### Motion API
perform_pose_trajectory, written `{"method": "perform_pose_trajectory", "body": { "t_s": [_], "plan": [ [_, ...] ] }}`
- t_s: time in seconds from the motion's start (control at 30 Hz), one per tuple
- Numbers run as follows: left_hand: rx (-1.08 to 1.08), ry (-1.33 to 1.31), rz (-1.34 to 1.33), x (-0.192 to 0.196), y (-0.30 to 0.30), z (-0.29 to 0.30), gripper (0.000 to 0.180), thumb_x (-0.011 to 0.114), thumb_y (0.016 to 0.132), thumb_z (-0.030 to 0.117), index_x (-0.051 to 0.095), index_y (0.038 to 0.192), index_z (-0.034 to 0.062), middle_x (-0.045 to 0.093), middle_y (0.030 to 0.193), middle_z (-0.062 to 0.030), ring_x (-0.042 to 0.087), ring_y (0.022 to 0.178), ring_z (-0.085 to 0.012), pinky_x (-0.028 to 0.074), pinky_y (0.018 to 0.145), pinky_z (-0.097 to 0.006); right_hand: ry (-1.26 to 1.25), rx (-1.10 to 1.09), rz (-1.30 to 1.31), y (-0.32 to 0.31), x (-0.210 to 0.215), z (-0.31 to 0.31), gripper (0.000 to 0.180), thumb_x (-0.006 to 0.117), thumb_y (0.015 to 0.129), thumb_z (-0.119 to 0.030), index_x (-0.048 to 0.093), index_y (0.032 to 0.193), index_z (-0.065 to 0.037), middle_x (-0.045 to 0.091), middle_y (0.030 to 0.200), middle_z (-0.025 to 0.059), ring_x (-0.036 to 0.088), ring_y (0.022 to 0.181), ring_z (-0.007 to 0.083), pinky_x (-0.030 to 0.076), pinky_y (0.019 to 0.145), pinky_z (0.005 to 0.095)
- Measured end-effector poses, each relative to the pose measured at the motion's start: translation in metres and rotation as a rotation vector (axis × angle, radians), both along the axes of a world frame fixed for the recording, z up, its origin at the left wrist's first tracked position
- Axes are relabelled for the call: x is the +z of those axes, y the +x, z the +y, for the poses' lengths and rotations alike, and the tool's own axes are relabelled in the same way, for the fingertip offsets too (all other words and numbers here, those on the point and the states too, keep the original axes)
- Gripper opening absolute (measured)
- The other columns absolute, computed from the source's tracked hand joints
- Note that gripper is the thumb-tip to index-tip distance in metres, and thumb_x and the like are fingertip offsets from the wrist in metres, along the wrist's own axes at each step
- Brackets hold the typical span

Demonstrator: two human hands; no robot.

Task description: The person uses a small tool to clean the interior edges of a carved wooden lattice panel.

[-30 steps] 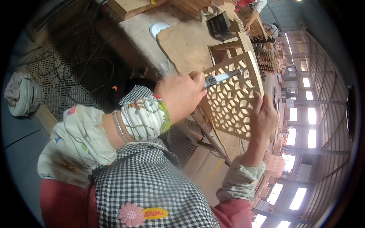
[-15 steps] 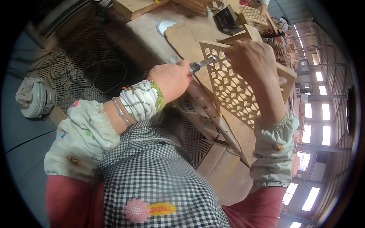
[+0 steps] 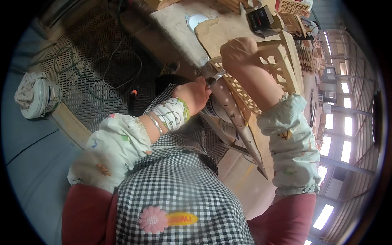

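Note:
In my left hand (image 3: 195, 97) is a craft knife (image 3: 218, 76) with a dark handle and a bright metal blade, the fingers closed round the handle. The blade points up and right, close to the near edge of a pale wooden lattice panel (image 3: 274, 60) cut through with many angular holes. My right hand (image 3: 241, 53) is closed at the panel's far left part, its fingertips hidden behind the hand. The panel stands tilted on the workbench, and my right hand and forearm cover much of its face.
A brown board (image 3: 218, 30) lies on the bench (image 3: 175, 20), with a black box (image 3: 261, 20) and a white round lid (image 3: 197, 22) near it. At the left, a white bucket (image 3: 41, 100) stands with a cloth on top. A cable (image 3: 122, 83) loops over the floor matting.
The panel has turned so its face shows less and its edge more. My left hand with the knife has moved down and slightly right; my right hand has shifted left.

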State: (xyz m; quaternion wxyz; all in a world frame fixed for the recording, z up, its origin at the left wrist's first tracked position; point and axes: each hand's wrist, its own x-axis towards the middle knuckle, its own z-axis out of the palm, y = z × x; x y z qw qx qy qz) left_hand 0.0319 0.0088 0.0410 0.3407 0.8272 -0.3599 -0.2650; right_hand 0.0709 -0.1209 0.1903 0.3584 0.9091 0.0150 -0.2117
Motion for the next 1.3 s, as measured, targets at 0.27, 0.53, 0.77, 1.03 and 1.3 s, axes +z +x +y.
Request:
{"method": "perform_pose_trajectory", "body": {
  "t_s": [0.27, 0.53, 0.77, 1.03, 1.3],
  "plan": [
    [0.022, -0.088, 0.054, -0.009, 0.007, -0.011, 0.037, 0.056, 0.105, 0.041, 0.054, 0.112, 0.0041, 0.076, 0.089, -0.0189, 0.075, 0.085, -0.0400, 0.058, 0.076, -0.053, 0.116, 0.022, -0.057, -0.001, 0.001, -0.003, 0.014, 0.067, 0.083, -0.013, 0.078, 0.077, -0.010, 0.076, 0.079, 0.0139, 0.076, 0.082, 0.0301, 0.057, 0.070, 0.0429],
    [0.067, -0.083, 0.104, -0.013, -0.019, 0.007, 0.035, 0.058, 0.105, 0.038, 0.052, 0.109, 0.0043, 0.077, 0.089, -0.0155, 0.075, 0.081, -0.0375, 0.060, 0.071, -0.048, 0.111, 0.069, -0.059, -0.001, 0.007, -0.005, 0.015, 0.066, 0.087, -0.013, 0.079, 0.080, -0.014, 0.078, 0.087, 0.0109, 0.076, 0.085, 0.0243, 0.057, 0.072, 0.0381],
    [0.088, -0.058, -0.032, -0.015, -0.010, -0.007, 0.035, 0.060, 0.104, 0.038, 0.052, 0.108, 0.0039, 0.075, 0.079, -0.0141, 0.074, 0.073, -0.0375, 0.060, 0.064, -0.048, 0.077, 0.018, -0.061, 0.009, 0.005, -0.005, 0.015, 0.066, 0.081, -0.014, 0.079, 0.078, -0.008, 0.075, 0.078, 0.0173, 0.076, 0.078, 0.0319, 0.057, 0.069, 0.0428],
    [0.091, -0.263, 0.377, -0.056, 0.000, 0.069, 0.061, 0.075, 0.090, 0.051, 0.057, 0.116, -0.0011, 0.075, 0.083, -0.0190, 0.075, 0.070, -0.0363, 0.057, 0.066, -0.049, -0.080, -0.065, -0.125, -0.015, 0.021, -0.015, 0.018, 0.064, 0.085, -0.012, 0.079, 0.075, -0.013, 0.076, 0.078, 0.0121, 0.076, 0.078, 0.0249, 0.054, 0.062, 0.0396],
    [0.039, -0.015, 0.547, -0.063, -0.003, 0.097, 0.075, 0.079, 0.083, 0.058, 0.057, 0.115, -0.0059, 0.073, 0.101, -0.0248, 0.073, 0.095, -0.0367, 0.056, 0.084, -0.043, -0.023, -0.104, -0.605, -0.121, 0.120, -0.078, 0.019, 0.072, 0.089, -0.027, 0.074, 0.078, -0.012, 0.070, 0.070, 0.0114, 0.072, 0.067, 0.0297, 0.053, 0.063, 0.0428]
  ]
}}
